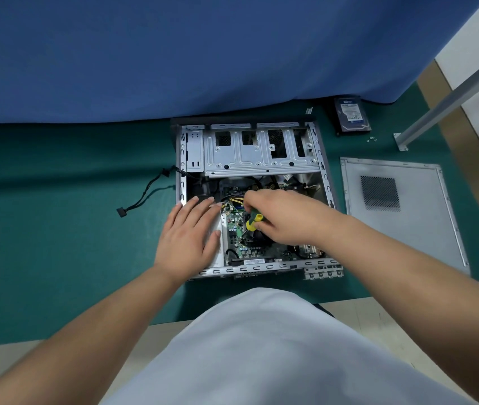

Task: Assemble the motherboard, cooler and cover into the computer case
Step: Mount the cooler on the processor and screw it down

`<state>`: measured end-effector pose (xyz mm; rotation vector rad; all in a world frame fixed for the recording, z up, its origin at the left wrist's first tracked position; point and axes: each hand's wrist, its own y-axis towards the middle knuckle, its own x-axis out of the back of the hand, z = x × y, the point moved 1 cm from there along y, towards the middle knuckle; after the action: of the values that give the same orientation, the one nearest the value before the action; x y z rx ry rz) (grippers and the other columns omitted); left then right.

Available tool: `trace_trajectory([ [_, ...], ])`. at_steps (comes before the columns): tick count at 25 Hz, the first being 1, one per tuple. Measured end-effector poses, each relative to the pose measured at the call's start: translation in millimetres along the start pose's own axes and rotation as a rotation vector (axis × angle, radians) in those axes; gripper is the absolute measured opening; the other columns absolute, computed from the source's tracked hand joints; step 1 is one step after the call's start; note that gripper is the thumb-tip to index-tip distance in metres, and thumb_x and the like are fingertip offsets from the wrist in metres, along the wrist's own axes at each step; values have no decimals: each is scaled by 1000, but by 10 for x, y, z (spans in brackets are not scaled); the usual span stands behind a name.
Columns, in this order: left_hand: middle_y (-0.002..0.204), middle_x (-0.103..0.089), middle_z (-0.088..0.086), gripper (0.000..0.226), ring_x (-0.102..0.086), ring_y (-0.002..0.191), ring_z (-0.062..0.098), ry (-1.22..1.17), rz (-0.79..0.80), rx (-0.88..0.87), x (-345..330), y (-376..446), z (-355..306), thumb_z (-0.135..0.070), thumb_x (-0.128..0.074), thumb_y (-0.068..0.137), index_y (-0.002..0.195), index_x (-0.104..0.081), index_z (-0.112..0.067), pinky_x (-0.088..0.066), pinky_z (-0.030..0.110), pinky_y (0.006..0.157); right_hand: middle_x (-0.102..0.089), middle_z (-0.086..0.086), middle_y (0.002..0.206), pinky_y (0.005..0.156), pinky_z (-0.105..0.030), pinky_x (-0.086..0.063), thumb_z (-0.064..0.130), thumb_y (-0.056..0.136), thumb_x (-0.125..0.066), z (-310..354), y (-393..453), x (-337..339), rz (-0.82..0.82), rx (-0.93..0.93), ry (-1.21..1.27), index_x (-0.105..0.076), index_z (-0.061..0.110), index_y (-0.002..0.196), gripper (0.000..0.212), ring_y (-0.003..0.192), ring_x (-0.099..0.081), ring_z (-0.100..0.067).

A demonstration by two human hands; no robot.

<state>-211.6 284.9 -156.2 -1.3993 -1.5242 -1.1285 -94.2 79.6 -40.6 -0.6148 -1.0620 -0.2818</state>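
White cloth of the person's shirt (261, 355) fills the 6 o'clock edge, and 2 bare forearms reach up from it toward the centre. Behind everything, a blue curtain (203, 54) spans the 12 o'clock half, hanging down to the green table (57, 229). At the middle of the table lies the open computer case (250, 200) on its side, its silver drive cage (258, 147) at the 12 o'clock end. At 3 o'clock from the case, just beside it, the grey cover (401, 211) lies flat, its mesh vent facing up. Inside the case, toward 6 o'clock, sits the green motherboard (238, 229), with the dark cooler (254, 239) on it, partly hidden under the right hand. The left hand (188, 238) lies flat with fingers spread and straight on the case's 9 o'clock side. The right hand (279, 217) curls around a green and yellow screwdriver (253, 221), whose tip points down at the cooler. At 1 o'clock from the case a hard drive (352, 116) rests near the curtain's hem. A black cable (141, 197) trails out of the case toward 9 o'clock. A few small screws (371, 139) lie at 5 o'clock from the hard drive.
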Motion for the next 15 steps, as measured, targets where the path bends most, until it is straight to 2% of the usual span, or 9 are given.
trace_trajectory([
  [3, 161, -40, -2, 58, -29, 152, 22, 2, 52, -60, 27, -79, 47, -46, -40, 102, 155, -43, -23, -13, 44, 127, -61, -3, 109, 70, -38, -47, 28, 100, -60, 81, 91, 62, 42, 61, -103, -48, 19, 121, 26, 90, -61, -26],
  [5, 166, -32, 0, 62, -22, 155, 23, 11, 92, -119, 33, -187, 100, -49, -38, 103, 158, -37, -21, -11, 45, 128, -62, -3, 98, 64, -36, -43, 35, 100, -60, 113, 141, 106, 36, 62, -178, -49, 17, 119, 29, 86, -62, -28],
  [6, 167, -29, 0, 63, -20, 156, 24, 21, 102, -147, 34, -244, 123, -49, -38, 103, 159, -35, -21, -12, 47, 127, -58, -2, 86, 60, -35, -40, 42, 100, -58, 135, 161, 113, 14, 48, -239, -49, 16, 118, 33, 81, -61, -29],
  [8, 167, -29, -1, 63, -21, 155, 25, 32, 100, -176, 36, -301, 136, -49, -40, 102, 159, -35, -21, -15, 49, 127, -37, 3, 65, 51, -32, -29, 57, 100, -50, 184, 190, 84, -61, -20, -386, -51, 16, 111, 43, 67, -51, -28],
  [10, 165, -33, -1, 63, -26, 154, 27, 34, 80, -164, 35, -297, 121, -47, -43, 100, 158, -39, -21, -17, 50, 126, -29, 4, 60, 48, -30, -20, 66, 100, -39, 243, 213, 34, -129, -129, -479, -54, 16, 103, 52, 61, -46, -28],
  [12, 164, -35, -1, 63, -28, 153, 28, 42, 74, -153, 35, -284, 109, -47, -43, 100, 157, -40, -21, -17, 50, 126, -35, 1, 62, 48, -30, -20, 71, 99, -34, 260, 235, 2, -154, -171, -507, -55, 16, 102, 59, 65, -57, -29],
  [13, 165, -34, -1, 63, -28, 153, 28, 49, 76, -155, 32, -286, 108, -48, -43, 100, 157, -39, -21, -17, 50, 126, -45, -1, 68, 48, -30, -23, 72, 98, -35, 236, 235, 3, -135, -145, -498, -55, 16, 106, 60, 70, -62, -30],
  [15, 165, -33, -2, 63, -27, 153, 27, 57, 74, -159, 26, -293, 115, -49, -42, 100, 158, -38, -22, -16, 49, 126, -60, -5, 101, 52, -32, -34, 67, 98, -45, 162, 213, 64, -36, -39, -385, -51, 19, 122, 54, 75, -59, -30],
])
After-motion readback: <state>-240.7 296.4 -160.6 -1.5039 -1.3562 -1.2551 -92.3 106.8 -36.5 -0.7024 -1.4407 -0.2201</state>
